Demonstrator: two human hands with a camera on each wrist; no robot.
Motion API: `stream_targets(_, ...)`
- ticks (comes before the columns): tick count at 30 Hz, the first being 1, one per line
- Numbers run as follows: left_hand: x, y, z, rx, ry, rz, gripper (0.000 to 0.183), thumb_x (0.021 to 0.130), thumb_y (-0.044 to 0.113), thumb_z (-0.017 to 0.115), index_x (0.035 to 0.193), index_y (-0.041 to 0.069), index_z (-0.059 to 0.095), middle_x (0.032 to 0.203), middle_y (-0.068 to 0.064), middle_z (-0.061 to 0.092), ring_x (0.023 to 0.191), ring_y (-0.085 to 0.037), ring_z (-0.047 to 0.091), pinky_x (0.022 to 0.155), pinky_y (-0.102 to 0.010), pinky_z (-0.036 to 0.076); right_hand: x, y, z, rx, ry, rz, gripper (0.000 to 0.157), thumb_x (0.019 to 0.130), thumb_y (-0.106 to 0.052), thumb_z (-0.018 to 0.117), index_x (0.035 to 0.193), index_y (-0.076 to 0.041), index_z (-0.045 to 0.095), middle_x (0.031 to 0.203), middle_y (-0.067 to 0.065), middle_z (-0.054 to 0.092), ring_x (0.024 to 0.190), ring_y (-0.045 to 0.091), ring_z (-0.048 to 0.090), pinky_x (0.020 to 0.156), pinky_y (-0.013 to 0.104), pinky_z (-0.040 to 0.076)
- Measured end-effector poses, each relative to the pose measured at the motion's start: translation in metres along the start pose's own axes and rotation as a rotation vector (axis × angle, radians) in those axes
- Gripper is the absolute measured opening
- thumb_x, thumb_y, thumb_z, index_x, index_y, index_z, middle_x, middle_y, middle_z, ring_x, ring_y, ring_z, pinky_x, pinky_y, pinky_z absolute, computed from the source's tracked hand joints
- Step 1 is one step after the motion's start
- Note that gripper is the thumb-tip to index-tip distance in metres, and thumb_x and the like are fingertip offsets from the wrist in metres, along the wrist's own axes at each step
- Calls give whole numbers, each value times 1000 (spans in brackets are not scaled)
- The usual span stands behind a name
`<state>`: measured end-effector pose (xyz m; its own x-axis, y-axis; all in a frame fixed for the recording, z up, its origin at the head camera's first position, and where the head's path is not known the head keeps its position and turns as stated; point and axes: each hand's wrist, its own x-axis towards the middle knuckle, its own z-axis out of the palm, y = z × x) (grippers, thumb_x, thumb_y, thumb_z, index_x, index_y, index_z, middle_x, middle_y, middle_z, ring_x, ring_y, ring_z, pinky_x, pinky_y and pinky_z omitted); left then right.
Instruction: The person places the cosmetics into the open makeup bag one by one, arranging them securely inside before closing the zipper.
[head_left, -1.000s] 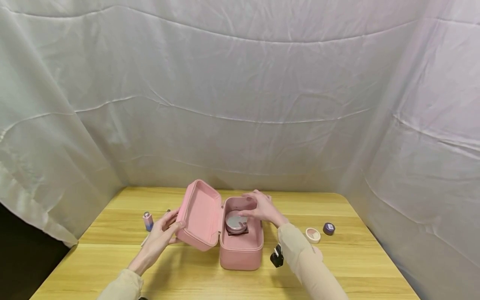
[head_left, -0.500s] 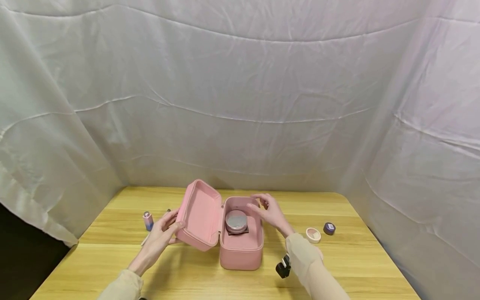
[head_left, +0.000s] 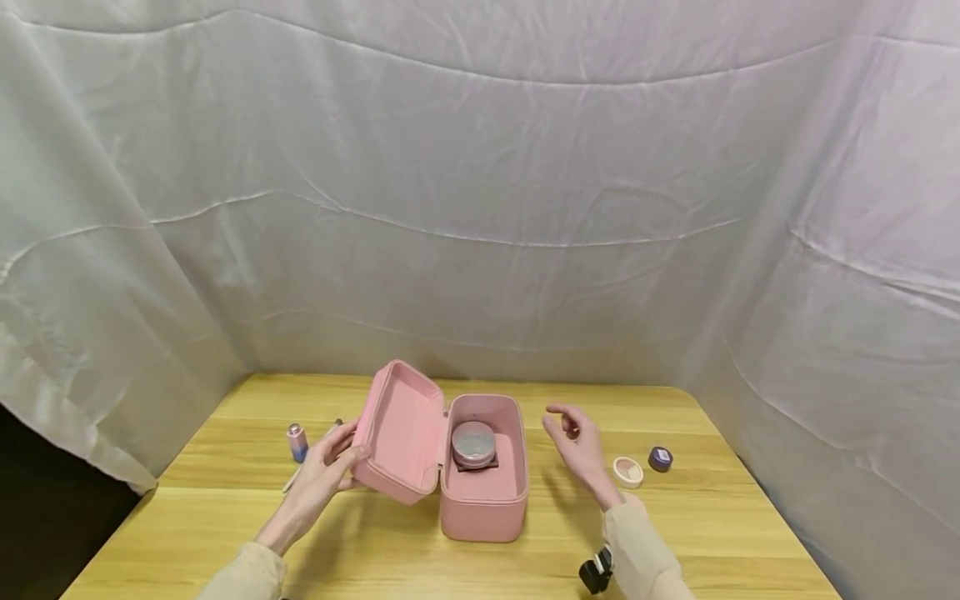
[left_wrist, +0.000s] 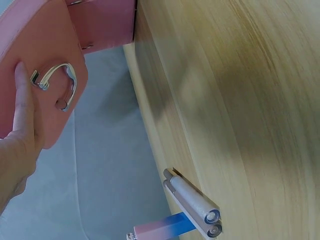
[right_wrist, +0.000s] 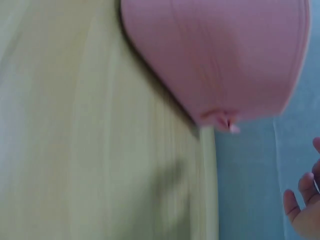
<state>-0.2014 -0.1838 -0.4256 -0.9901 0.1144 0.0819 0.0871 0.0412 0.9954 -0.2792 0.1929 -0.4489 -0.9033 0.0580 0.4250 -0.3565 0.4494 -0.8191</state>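
In the head view, we see the left hand [head_left: 318, 479] holding the free end of the padded pink lid [head_left: 408, 425], thumb on its rim, while the right hand [head_left: 581, 446] is empty, its fingers loosely bent, to the right of the boxy pink zippered case [head_left: 483, 517]. The case stands upright on the pale wood-grain table [head_left: 405, 567], its lid swung out leftward and tilted. Inside we find a round pinkish container with a greyish top [head_left: 473, 444], resting on a dark flat piece [head_left: 491, 463] toward the hinge side. Right of that hand lie a white-rimmed round palette [head_left: 627, 472] and, just beyond, a short dark-purple jar [head_left: 660, 458]; far left stands a pink-and-blue bottle with a silvery cap [head_left: 297, 442]. From the left wrist, we see a finger lying along the lid's outer face beside a curved shiny metal handle [left_wrist: 57, 82], and two slender silvery tubes [left_wrist: 192, 197] side by side near the bottle. From the right wrist, we have the case's blurred outer wall and, at the edge, spread, slightly bent fingertips [right_wrist: 307, 187] apart from it.
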Motion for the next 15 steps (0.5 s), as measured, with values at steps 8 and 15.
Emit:
stream_targets(8, 0, 1, 0, -2, -1, -11, 63, 103, 16, 51, 157, -1, 25, 158, -33, 32, 131, -39, 53, 86, -31, 60, -16, 26, -41, -94, 4, 56, 30, 93, -13, 70, 121, -1, 68, 90, 7, 56, 81, 8, 48, 67, 19, 41)
stream_targets(15, -1, 2, 0, 2, 9, -11, 61, 102, 15, 52, 156, -1, 27, 156, -33, 35, 126, -33, 57, 85, -30, 60, -26, 39, -78, -206, 44, -2, 31, 89, -10, 73, 117, 2, 69, 95, 16, 65, 81, 7, 53, 64, 17, 45)
